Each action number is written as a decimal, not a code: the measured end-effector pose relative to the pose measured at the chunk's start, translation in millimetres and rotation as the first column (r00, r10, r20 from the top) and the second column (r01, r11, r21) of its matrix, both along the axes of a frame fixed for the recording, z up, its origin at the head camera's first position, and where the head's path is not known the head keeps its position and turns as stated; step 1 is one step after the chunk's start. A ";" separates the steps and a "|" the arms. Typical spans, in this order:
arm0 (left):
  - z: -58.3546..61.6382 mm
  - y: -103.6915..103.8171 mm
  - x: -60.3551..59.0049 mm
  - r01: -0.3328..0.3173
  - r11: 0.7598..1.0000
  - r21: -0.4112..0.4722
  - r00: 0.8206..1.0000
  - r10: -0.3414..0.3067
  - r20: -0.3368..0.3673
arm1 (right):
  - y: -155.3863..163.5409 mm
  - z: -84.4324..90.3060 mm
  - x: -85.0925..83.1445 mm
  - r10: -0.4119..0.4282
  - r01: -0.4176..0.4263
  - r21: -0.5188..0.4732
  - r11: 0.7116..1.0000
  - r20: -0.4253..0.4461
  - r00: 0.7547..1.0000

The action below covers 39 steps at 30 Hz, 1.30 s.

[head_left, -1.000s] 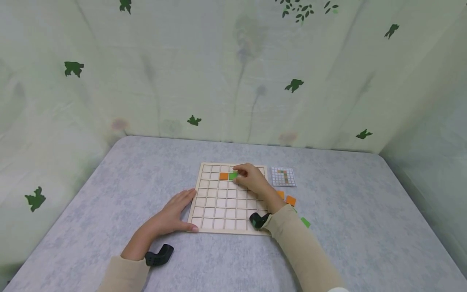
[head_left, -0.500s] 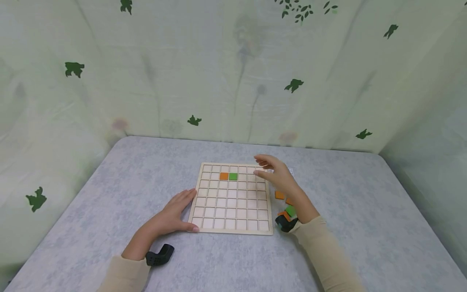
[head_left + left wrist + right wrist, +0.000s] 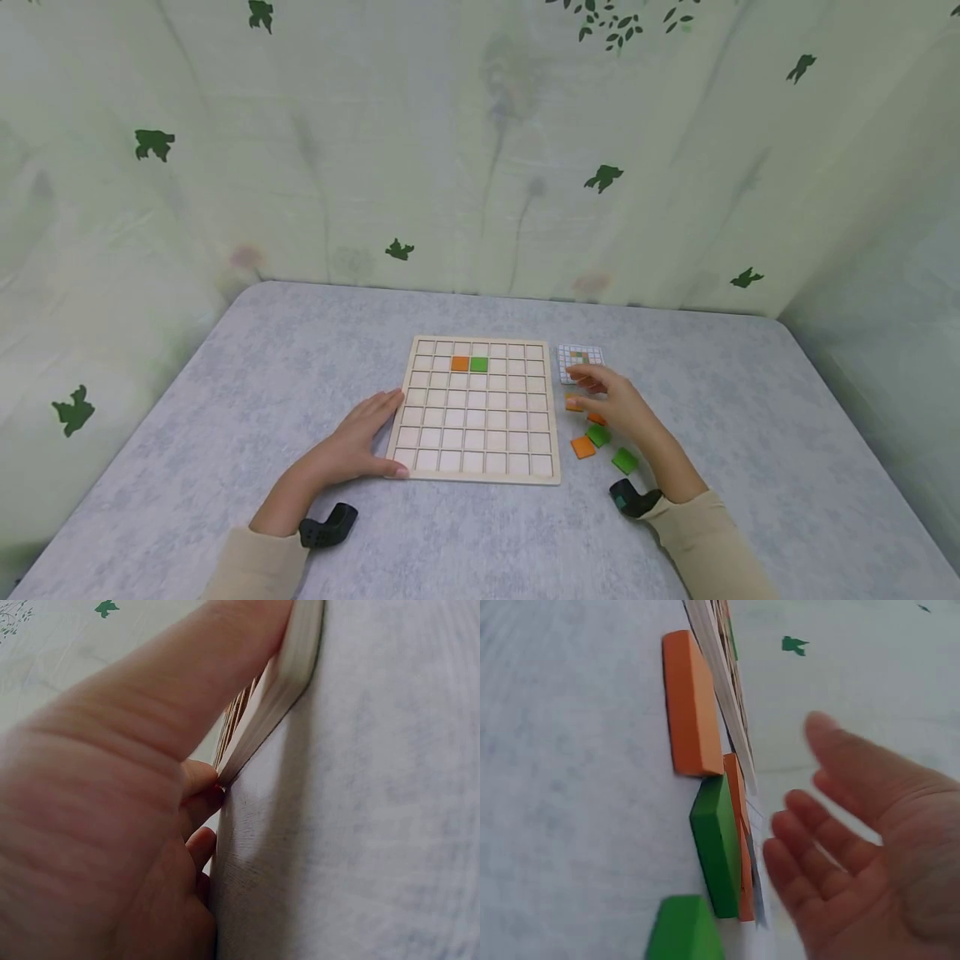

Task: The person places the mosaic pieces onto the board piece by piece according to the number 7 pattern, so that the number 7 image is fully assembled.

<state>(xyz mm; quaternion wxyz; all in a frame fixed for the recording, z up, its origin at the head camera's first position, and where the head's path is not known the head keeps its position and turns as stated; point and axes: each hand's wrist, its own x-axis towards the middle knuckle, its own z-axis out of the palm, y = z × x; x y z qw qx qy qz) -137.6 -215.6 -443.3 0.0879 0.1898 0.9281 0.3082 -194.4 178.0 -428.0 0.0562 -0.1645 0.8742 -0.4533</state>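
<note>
Half a second ago our right hand (image 3: 618, 404) hovered over the far right corner of the square wooden grid board (image 3: 480, 408); it has since dropped to the grey counter (image 3: 225, 400) just right of the board, above the loose square tiles. Its fingers are spread and relaxed, holding nothing. One orange square tile (image 3: 573, 402) lies under the fingertips, whether touched we cannot tell; a green square tile (image 3: 597, 434), a second orange tile (image 3: 582, 447) and a second green tile (image 3: 624, 460) lie near the palm and wrist. The small printed pattern card (image 3: 581, 360) sits just beyond the fingertips, right of the board's far corner. Our left hand (image 3: 352, 442) has stayed flat against the board's left edge, fingers straight, thumb at the near corner. On the board, an orange placed tile (image 3: 460, 363) and a green placed tile (image 3: 478, 363) sit side by side in the second row
</note>
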 end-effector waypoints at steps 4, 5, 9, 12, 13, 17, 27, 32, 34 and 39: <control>-1.8 -0.1 -0.5 0.002 1.000 -0.004 1.000 -0.002 0.004 | 5.4 -8.5 -0.9 0.025 -0.027 0.072 0.997 0.024 0.999; -2.0 -0.1 -0.6 0.002 1.000 -0.005 1.000 -0.002 0.004 | 6.3 -10.1 -1.3 0.028 -0.030 0.084 0.996 0.024 0.999; -2.2 -0.1 -0.3 -0.004 1.000 -0.007 1.000 0.004 0.006 | 8.4 -14.4 -2.9 0.054 -0.050 0.150 0.987 -0.023 0.998; -1.8 -0.1 0.3 -0.009 1.000 -0.008 1.000 0.009 0.005 | 7.9 -14.9 -2.9 0.060 -0.052 0.163 0.985 -0.040 0.997; -1.6 -0.1 0.5 -0.010 1.000 -0.008 1.000 0.010 0.005 | 7.7 -14.7 -2.7 0.062 -0.054 0.167 0.984 -0.044 0.997; -1.3 -0.4 1.1 -0.008 1.000 -0.006 1.000 0.008 0.008 | 3.3 -10.0 -2.0 0.025 -0.022 0.160 0.987 -0.014 1.000; -0.9 -2.2 0.4 -0.009 1.000 -0.016 1.000 0.009 -0.001 | -24.6 17.3 -12.7 0.079 -0.066 0.115 0.991 -0.113 0.990; -1.8 -2.3 0.4 -0.008 1.000 -0.013 1.000 0.008 0.002 | -48.1 29.1 -25.4 0.103 -0.095 0.060 0.994 -0.141 0.985; -2.0 -2.0 0.3 -0.008 1.000 -0.012 1.000 0.008 0.004 | -57.7 31.5 -30.5 0.104 -0.099 0.036 0.994 -0.163 0.981; -1.5 -1.0 -0.4 -0.009 1.000 -0.016 1.000 0.009 0.010 | -77.7 27.9 -41.8 0.092 -0.099 -0.030 0.995 -0.172 0.981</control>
